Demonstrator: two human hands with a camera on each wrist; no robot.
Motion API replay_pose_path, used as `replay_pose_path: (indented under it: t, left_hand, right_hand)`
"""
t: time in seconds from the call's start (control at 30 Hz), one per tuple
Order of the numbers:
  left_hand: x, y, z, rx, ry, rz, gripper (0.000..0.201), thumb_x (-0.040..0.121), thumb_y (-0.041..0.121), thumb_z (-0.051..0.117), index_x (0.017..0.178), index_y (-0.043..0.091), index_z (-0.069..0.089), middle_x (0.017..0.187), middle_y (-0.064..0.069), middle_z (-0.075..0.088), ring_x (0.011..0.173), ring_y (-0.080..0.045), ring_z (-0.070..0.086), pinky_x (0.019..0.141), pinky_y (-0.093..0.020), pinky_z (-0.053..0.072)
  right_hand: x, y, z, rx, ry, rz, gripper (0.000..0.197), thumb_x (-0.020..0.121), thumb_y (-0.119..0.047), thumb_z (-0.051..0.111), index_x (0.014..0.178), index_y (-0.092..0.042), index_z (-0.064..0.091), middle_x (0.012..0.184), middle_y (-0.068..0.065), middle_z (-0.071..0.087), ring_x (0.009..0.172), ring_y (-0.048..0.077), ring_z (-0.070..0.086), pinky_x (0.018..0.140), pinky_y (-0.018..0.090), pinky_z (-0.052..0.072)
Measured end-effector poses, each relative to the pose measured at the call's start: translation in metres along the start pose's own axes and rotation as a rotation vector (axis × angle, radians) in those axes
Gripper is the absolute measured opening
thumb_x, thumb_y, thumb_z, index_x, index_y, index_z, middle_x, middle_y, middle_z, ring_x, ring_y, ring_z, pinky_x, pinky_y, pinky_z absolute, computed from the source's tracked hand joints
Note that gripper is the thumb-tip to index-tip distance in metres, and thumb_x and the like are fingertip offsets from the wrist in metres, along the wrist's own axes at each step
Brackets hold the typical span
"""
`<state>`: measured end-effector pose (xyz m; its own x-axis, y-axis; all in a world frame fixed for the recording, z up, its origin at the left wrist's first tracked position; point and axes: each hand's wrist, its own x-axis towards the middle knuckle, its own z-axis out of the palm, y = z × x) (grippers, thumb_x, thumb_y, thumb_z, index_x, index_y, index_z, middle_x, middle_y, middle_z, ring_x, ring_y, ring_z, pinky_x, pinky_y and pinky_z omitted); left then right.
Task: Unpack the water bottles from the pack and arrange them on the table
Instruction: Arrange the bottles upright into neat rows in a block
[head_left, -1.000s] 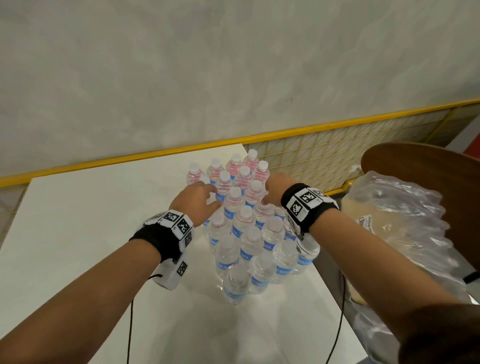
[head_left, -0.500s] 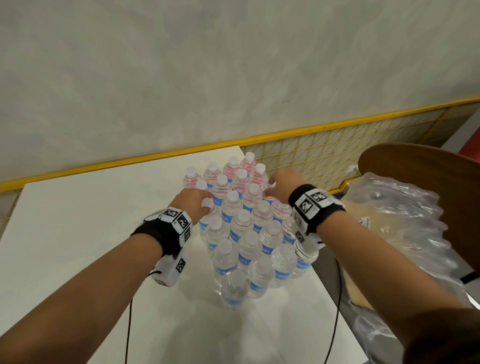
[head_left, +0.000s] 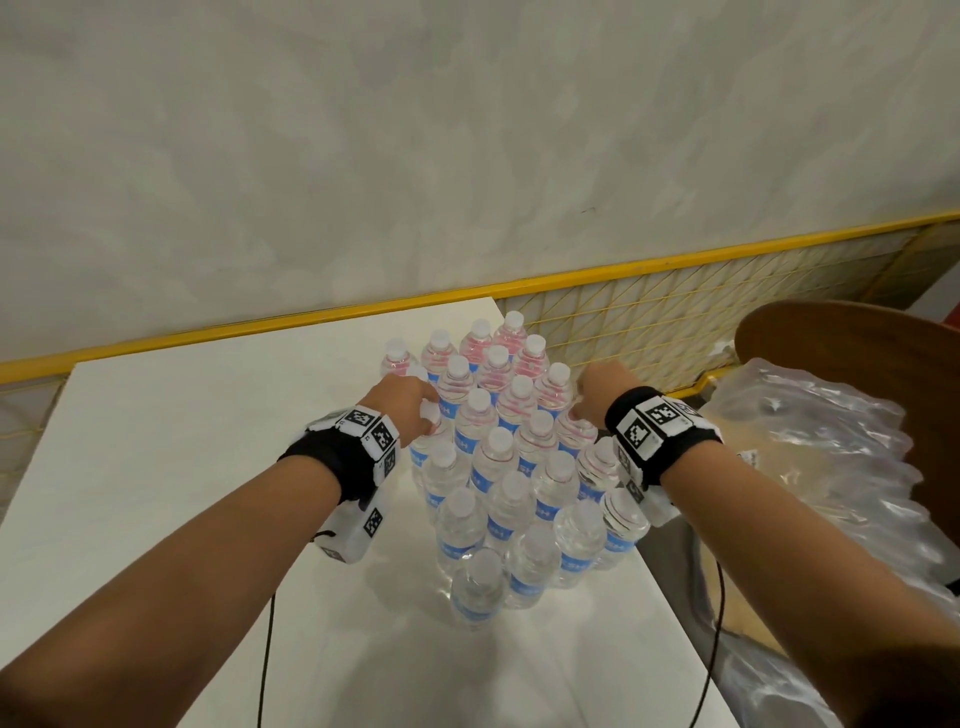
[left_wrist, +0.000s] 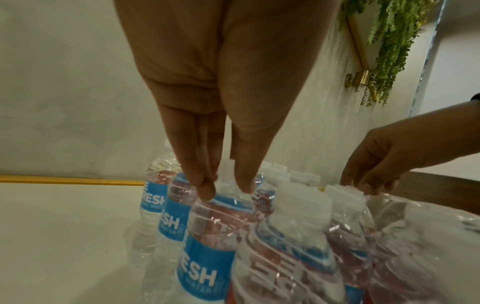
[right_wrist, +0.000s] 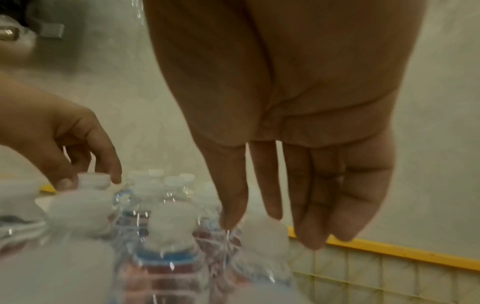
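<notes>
Several clear water bottles (head_left: 498, 467) with white caps and blue labels stand packed together on the white table (head_left: 182, 467). My left hand (head_left: 410, 410) is at the cluster's left edge. In the left wrist view, my left hand (left_wrist: 224, 189) pinches the neck of one bottle (left_wrist: 221, 222) between thumb and fingers, just under its cap. My right hand (head_left: 592, 389) is at the cluster's right edge. In the right wrist view, its fingers (right_wrist: 311, 226) hang straight over a bottle cap (right_wrist: 265, 232), which is blurred. No fold of the hand round the bottle shows.
The loose clear plastic wrap (head_left: 831, 467) lies on a brown wooden chair (head_left: 857, 338) to the right of the table. A yellow mesh railing (head_left: 675, 312) runs behind. The bottles stand close to the table's right edge (head_left: 670, 597). White tabletop stretches to the left.
My left hand has drawn back from over the bottles onto a bottle at the left edge. My right hand has shifted slightly outward along the right edge. The bottles stand as before.
</notes>
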<state>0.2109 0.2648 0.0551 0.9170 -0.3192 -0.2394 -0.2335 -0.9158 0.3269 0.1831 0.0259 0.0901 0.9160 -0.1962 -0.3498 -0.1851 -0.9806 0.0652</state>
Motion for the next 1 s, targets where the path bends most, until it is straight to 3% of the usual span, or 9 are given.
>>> replay_pose_path:
  t: [0.17, 0.3, 0.47, 0.63, 0.73, 0.8, 0.87, 1.0]
  left_hand:
    - [0.008, 0.0, -0.005, 0.03, -0.037, 0.033, 0.042, 0.085, 0.017, 0.064, 0.126, 0.016, 0.06, 0.128, -0.006, 0.06, 0.115, -0.024, 0.056, 0.096, -0.028, 0.043]
    - [0.013, 0.003, -0.002, 0.057, -0.03, 0.04, 0.036, 0.082, 0.022, 0.067, 0.116, 0.011, 0.066, 0.116, -0.009, 0.066, 0.105, -0.026, 0.06, 0.089, -0.03, 0.047]
    - [0.017, -0.002, 0.002, 0.049, -0.018, 0.0, 0.034, 0.08, 0.031, 0.07, 0.106, 0.009, 0.067, 0.104, -0.011, 0.066, 0.097, -0.026, 0.06, 0.075, -0.026, 0.042]
    - [0.011, -0.007, -0.007, -0.067, 0.035, 0.024, 0.041, 0.082, 0.04, 0.066, 0.118, 0.019, 0.062, 0.106, -0.005, 0.065, 0.097, -0.022, 0.062, 0.079, -0.026, 0.046]
    - [0.023, -0.016, -0.023, -0.105, 0.172, 0.02, 0.037, 0.089, 0.02, 0.053, 0.126, 0.023, 0.057, 0.117, -0.004, 0.062, 0.107, -0.024, 0.06, 0.089, -0.031, 0.048]
    - [0.034, -0.021, -0.029, -0.015, 0.145, 0.032, 0.047, 0.088, 0.007, 0.047, 0.131, 0.026, 0.053, 0.124, -0.006, 0.057, 0.114, -0.026, 0.056, 0.092, -0.034, 0.047]
    - [0.043, -0.025, -0.029, 0.075, 0.073, 0.058, 0.049, 0.088, 0.008, 0.051, 0.133, 0.029, 0.051, 0.127, -0.007, 0.054, 0.117, -0.028, 0.054, 0.093, -0.034, 0.045]
    - [0.053, -0.026, -0.023, 0.111, 0.004, 0.083, 0.043, 0.089, 0.011, 0.055, 0.13, 0.02, 0.057, 0.131, -0.008, 0.056, 0.121, -0.026, 0.052, 0.097, -0.029, 0.039]
  right_hand:
    - [-0.002, -0.03, -0.014, 0.1, 0.136, -0.124, 0.034, 0.094, -0.021, 0.053, 0.123, -0.004, 0.058, 0.123, 0.013, 0.06, 0.114, 0.027, 0.056, 0.092, 0.031, 0.046]
    - [-0.002, -0.065, -0.013, 0.121, 0.103, -0.246, 0.036, 0.094, -0.022, 0.052, 0.125, -0.005, 0.057, 0.128, 0.013, 0.057, 0.119, 0.027, 0.053, 0.1, 0.033, 0.045]
    - [0.002, -0.092, -0.001, 0.1, 0.052, -0.31, 0.038, 0.092, -0.019, 0.056, 0.126, -0.002, 0.056, 0.127, 0.016, 0.057, 0.118, 0.031, 0.053, 0.1, 0.037, 0.046]
    - [0.005, -0.091, 0.0, 0.106, 0.052, -0.312, 0.036, 0.094, -0.016, 0.053, 0.127, -0.002, 0.055, 0.127, 0.017, 0.057, 0.117, 0.031, 0.054, 0.099, 0.036, 0.046]
    - [0.007, -0.087, -0.001, 0.156, 0.034, -0.309, 0.039, 0.094, -0.013, 0.053, 0.132, -0.006, 0.053, 0.13, 0.016, 0.056, 0.118, 0.029, 0.054, 0.096, 0.032, 0.046]
    - [0.009, -0.086, 0.0, 0.177, 0.036, -0.304, 0.038, 0.094, -0.01, 0.051, 0.132, -0.008, 0.054, 0.13, 0.015, 0.056, 0.119, 0.029, 0.054, 0.096, 0.031, 0.045]
    - [0.011, -0.087, 0.001, 0.195, 0.033, -0.297, 0.037, 0.094, -0.008, 0.051, 0.131, -0.008, 0.055, 0.129, 0.015, 0.057, 0.12, 0.028, 0.053, 0.098, 0.031, 0.044]
    - [0.015, -0.086, 0.002, 0.204, 0.028, -0.29, 0.036, 0.094, -0.009, 0.052, 0.13, -0.009, 0.056, 0.129, 0.015, 0.057, 0.121, 0.028, 0.052, 0.099, 0.03, 0.043]
